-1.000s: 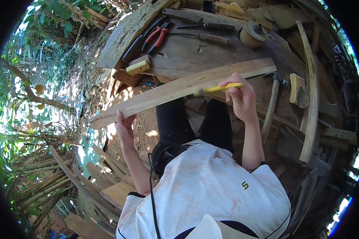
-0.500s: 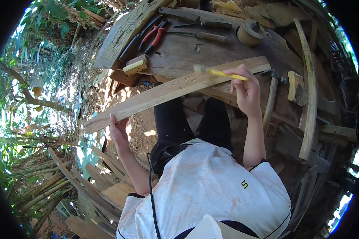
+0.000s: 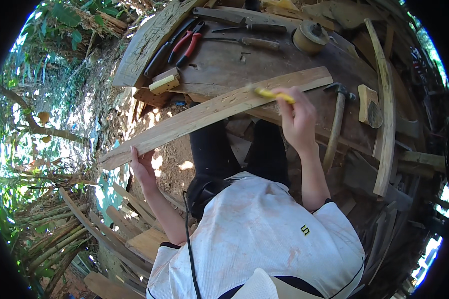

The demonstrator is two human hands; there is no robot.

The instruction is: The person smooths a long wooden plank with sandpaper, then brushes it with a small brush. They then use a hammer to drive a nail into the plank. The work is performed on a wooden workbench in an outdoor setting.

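A long pale wooden plank [image 3: 194, 120], with small pits toward its right half, lies slantwise over my legs, its right end over the workbench. My left hand [image 3: 142, 167] grips the plank near its left end from below. My right hand [image 3: 298, 115] is closed on a yellow-handled brush [image 3: 272, 94], whose blurred bristles are at the plank's upper face. Just right of that hand a hammer [image 3: 337, 119] lies on the bench, beside a small wooden block [image 3: 368, 102] with a dark oval face.
The workbench [image 3: 254, 67] holds red-handled pliers [image 3: 188, 47], several long-handled tools [image 3: 259, 43], a round wooden object [image 3: 309, 37] and a small pale block [image 3: 164, 84]. A curved slat [image 3: 386, 149] runs along the right. Several boards [image 3: 119, 239] lean behind my left arm.
The plank and my left hand have shifted a little left and down in view. The brush in my right hand has swept along the plank, its angle changing. Bench items appear slightly shifted up-left.
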